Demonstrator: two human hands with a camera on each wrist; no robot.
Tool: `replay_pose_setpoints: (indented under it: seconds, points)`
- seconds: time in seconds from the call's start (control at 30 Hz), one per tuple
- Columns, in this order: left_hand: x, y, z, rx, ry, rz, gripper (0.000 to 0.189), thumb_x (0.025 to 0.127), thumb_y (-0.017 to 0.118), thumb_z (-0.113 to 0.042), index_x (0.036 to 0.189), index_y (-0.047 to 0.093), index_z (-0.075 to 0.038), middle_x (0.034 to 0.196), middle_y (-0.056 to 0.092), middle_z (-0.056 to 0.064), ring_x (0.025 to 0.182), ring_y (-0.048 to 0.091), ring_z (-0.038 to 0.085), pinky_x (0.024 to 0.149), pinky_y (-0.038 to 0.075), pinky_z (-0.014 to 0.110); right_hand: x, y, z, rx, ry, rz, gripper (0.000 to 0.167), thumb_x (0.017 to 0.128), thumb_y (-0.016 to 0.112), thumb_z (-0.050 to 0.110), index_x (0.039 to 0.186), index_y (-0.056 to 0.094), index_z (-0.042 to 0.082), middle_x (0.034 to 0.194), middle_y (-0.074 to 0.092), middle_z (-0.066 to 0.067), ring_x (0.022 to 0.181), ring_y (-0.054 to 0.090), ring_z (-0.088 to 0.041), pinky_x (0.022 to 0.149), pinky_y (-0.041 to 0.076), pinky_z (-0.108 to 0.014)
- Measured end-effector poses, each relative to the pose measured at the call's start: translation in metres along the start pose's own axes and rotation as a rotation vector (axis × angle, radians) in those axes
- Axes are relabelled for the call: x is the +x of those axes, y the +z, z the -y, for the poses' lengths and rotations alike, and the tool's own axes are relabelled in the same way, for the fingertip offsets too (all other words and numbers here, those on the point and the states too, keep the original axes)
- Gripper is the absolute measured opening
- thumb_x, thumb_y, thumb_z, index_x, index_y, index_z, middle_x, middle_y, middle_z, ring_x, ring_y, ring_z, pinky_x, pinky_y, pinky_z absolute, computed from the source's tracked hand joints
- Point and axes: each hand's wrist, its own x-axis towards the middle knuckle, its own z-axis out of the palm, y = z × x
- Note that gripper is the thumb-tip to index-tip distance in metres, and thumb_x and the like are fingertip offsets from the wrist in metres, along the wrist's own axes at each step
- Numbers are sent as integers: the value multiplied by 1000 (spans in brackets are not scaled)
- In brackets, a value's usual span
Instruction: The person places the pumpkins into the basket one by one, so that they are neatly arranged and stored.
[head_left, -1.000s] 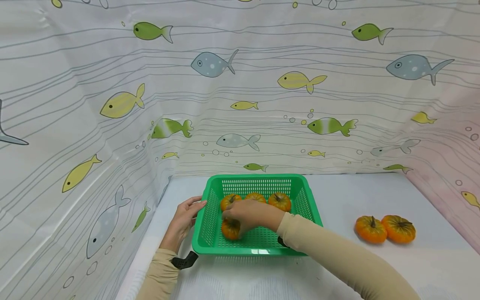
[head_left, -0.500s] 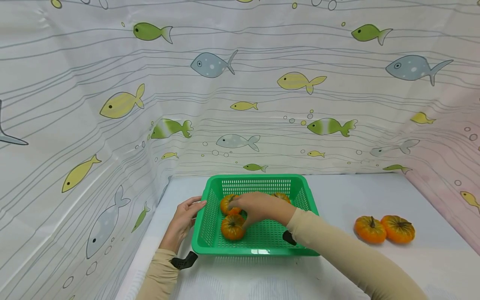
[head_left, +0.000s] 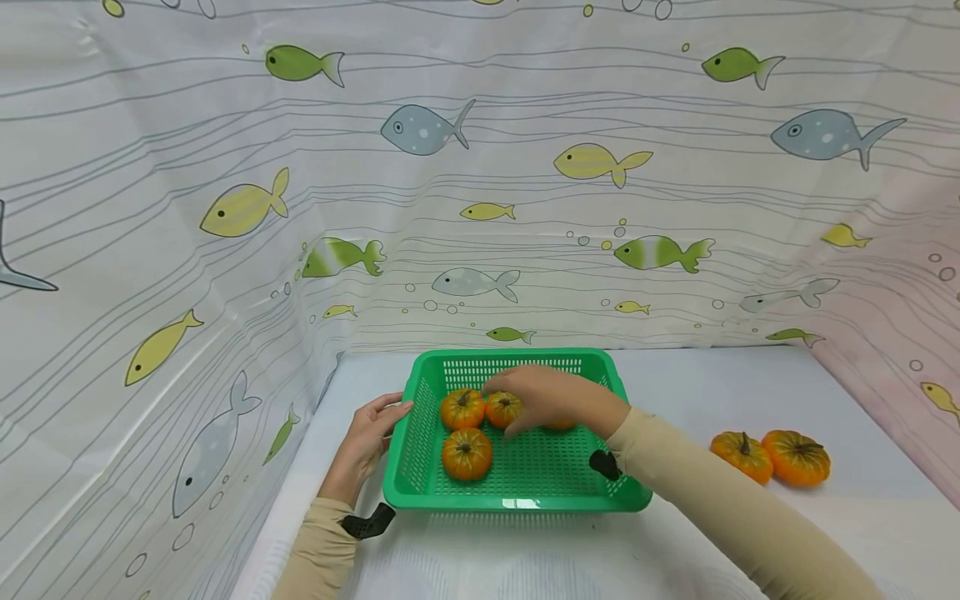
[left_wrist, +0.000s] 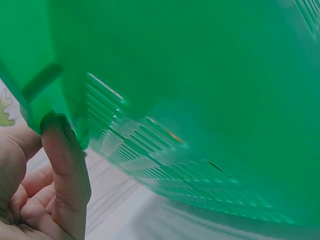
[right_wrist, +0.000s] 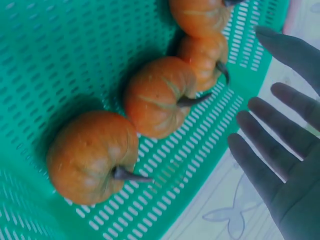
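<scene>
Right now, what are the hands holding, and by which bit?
The left hand holds the green basket by its left rim; the right hand holds nothing.

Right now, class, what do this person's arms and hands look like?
The left sleeve and right sleeve are long and plain beige, the left one wrinkled. The left hand and right hand are ungloved. A small black fitting shows at each sleeve's end.

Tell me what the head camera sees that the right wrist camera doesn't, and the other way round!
Only the head view: the left hand holding the rim of the slotted green plastic basket, and two round, ribbed orange pumpkins outside it.
Only the right wrist view: all five fingertips of the right hand, spread apart.
Both: that basket, the right hand, and four similar pumpkins inside.
</scene>
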Motion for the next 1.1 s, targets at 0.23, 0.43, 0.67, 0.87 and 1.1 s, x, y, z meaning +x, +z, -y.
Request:
replay_pose_setpoints:
  seconds: [0.23,0.43,0.67,0.87,1.1]
  points:
    - [-1,0,-1,2,-4,-9,54,102,68,-23,146,50,1,102,78,-5,81,76,10,73,65,28,-17,-12,-12,13,36,-12,63,86,87,28,142,62,17,147,62,0,140,55,-24,115,49,-46]
    - [-2,0,-2,4,-8,-13,55,102,68,-24,147,50,1,99,77,-7,80,76,9,73,64,27,-35,-20,-24,6,28,-48,62,86,86,27,141,63,13,145,63,-6,134,59,-28,109,53,-49]
    - [-1,1,-1,4,-12,-17,54,102,68,-23,147,50,1,100,77,-7,81,76,9,73,64,27,-58,-27,-37,30,63,-72,62,87,86,31,141,62,13,144,64,-5,135,59,-28,110,52,-49]
    - [-1,1,-1,4,-12,-22,54,102,68,-23,147,50,0,100,77,-6,81,76,9,72,64,27,-77,-31,-48,26,99,-95,63,85,86,31,140,63,12,143,64,-6,135,59,-30,111,52,-52]
    - [-2,1,-1,6,-11,-13,54,102,68,-23,147,50,0,101,77,-6,81,76,9,72,64,27,-101,-31,-59,43,143,-111,62,84,87,33,139,64,12,141,66,-7,132,60,-34,107,53,-56]
